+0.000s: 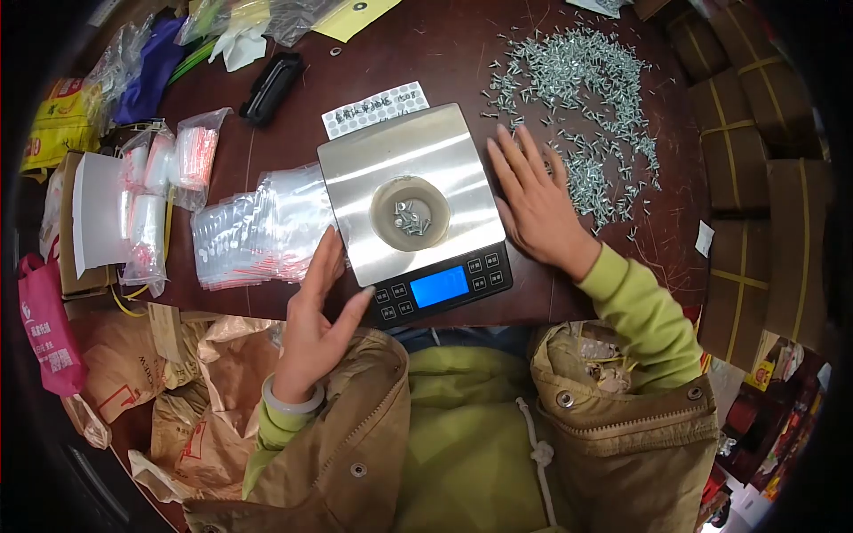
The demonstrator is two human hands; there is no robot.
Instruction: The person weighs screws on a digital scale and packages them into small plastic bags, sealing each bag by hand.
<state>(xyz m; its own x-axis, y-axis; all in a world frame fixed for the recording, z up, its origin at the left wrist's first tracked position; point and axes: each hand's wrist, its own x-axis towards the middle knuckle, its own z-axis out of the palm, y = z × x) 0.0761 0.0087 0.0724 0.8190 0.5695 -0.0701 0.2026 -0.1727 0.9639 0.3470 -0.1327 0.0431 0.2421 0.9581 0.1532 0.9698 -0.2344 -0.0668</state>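
A digital scale (351, 186) with a steel plate stands in front of me, its blue display (440, 286) lit; I cannot read the figures. On the plate sits a small round dish (382, 200) holding several screws (410, 218). My left hand (322, 306) is at the scale's lower left corner, fingers stretched, thumb by the buttons. Flat on the table at the scale's right side lies my right hand (538, 200), fingers extended, near a spread-out heap of loose screws (586, 80). Neither hand holds anything. Clear zip bags (267, 226) lie fanned out left of the scale.
Bundled bags (147, 195) fill an open box (89, 213) at left. A black pouch-like object (271, 87) and a sticker sheet (373, 111) lie behind. Strapped cardboard boxes (733, 133) line the right edge. A pink bag (49, 329) hangs at left.
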